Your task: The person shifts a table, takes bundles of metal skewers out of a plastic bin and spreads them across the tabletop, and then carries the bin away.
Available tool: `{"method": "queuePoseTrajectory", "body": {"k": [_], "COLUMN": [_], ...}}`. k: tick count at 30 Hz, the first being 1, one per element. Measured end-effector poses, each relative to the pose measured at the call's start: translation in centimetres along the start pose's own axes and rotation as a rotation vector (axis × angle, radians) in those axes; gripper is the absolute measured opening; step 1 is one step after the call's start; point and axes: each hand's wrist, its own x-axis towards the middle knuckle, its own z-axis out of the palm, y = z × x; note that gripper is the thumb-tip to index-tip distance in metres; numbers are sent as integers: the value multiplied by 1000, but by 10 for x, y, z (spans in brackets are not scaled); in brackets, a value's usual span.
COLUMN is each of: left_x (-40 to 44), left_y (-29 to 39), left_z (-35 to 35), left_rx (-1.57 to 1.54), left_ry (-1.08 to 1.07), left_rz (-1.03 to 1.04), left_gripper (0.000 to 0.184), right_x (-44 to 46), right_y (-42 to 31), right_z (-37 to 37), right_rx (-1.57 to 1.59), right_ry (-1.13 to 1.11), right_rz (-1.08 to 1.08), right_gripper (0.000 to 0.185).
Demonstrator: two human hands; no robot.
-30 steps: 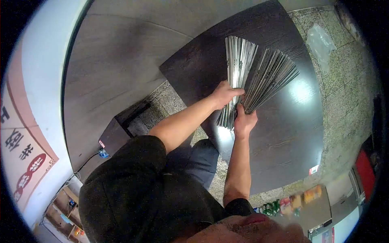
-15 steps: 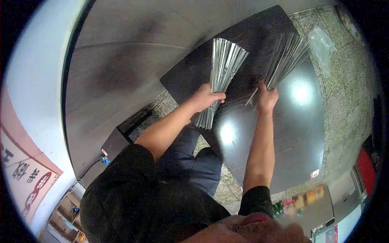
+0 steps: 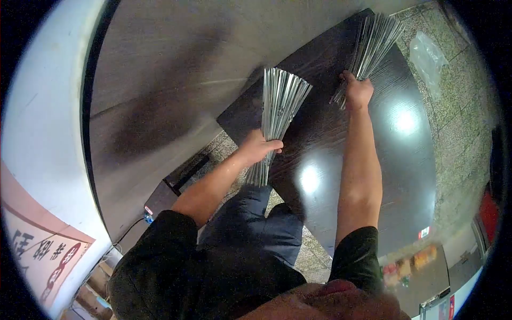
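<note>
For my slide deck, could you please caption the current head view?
Left hand grips one fanned bundle of thin, shiny strips, right hand another bundle, at a dark table.

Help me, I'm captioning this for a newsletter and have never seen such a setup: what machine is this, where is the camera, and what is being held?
There is no machine here: these are a person's own bare hands. The camera is worn on the head and looks forward and down, so both arms reach up from the bottom of the view.

The left hand grips one bundle of thin, shiny sticks, fanned at the far end. The right hand, reaching farther out, grips a second bundle.

Below is a dark table with a small label near its edge. The bright spots are reflections. A clear bag lies on the floor.
</note>
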Motion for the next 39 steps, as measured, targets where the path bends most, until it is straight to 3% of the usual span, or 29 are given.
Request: {"method": "queuePoseTrajectory", "body": {"k": [4,10,19,22,25,28,29,39], "left_x": [2,3,5,4,3,6,6,8], "left_y": [-8,2,1,3,6,1,2,-9], "left_z": [0,-1,-3,-1,-1,-1,-1,17], "left_rx": [-33,12,15,-83,-90,-71,-54,-115], "left_ry": [1,-18,-5,-27,-43,-50,-51,-85], "left_rz": [17,57,-45,-15,-12,-21,-31,-41], "left_gripper": [16,15,16,18,19,22,24,24], "right_x": [-9,10,7,2,-3,-3,-11,-47], "right_y": [-33,-15,-36,-26,-25,-6,-14,10], "right_z": [-6,2,-21,-35,-50,-70,-78,-151], "right_rx": [-209,-172,-458,-488,-569,-599,-568,-471], "right_ry": [32,39,88,102,104,152,112,133], "right_rz": [15,29,-13,-141,-95,-248,-107,-59], "right_gripper": [29,33,43,50,51,50,48,42]}}
